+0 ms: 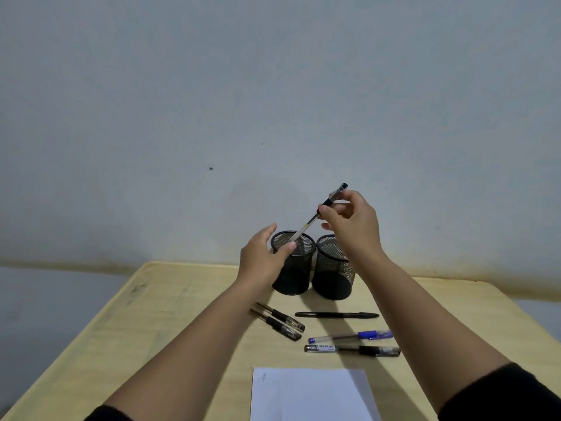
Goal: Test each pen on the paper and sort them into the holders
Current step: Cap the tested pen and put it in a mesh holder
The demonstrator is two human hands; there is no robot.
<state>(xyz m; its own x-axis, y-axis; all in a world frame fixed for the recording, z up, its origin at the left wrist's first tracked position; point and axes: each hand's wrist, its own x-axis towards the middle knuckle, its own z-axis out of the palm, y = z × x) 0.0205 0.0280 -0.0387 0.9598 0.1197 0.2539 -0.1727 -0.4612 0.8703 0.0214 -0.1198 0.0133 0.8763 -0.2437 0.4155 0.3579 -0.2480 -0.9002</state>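
Note:
My right hand (pixel 352 221) pinches a clear-barrelled black pen (pixel 315 217) that slants down to the left, its lower end at the mouth of the left mesh holder (pixel 293 268). My left hand (pixel 262 258) rests against that holder's left side, thumb on the rim near the pen's lower end. The right mesh holder (pixel 332 271) stands touching it. On the table lie two dark pens (pixel 280 322), a slim black pen (pixel 337 314), a blue pen (pixel 350 336) and a black gel pen (pixel 352 350). White paper (pixel 312 393) with a faint scribble lies at the front.
The light wooden table (pixel 151 329) stands against a pale wall (pixel 273 101). Its left edge runs diagonally to the front left. Dark sleeves cover both forearms at the bottom of the view.

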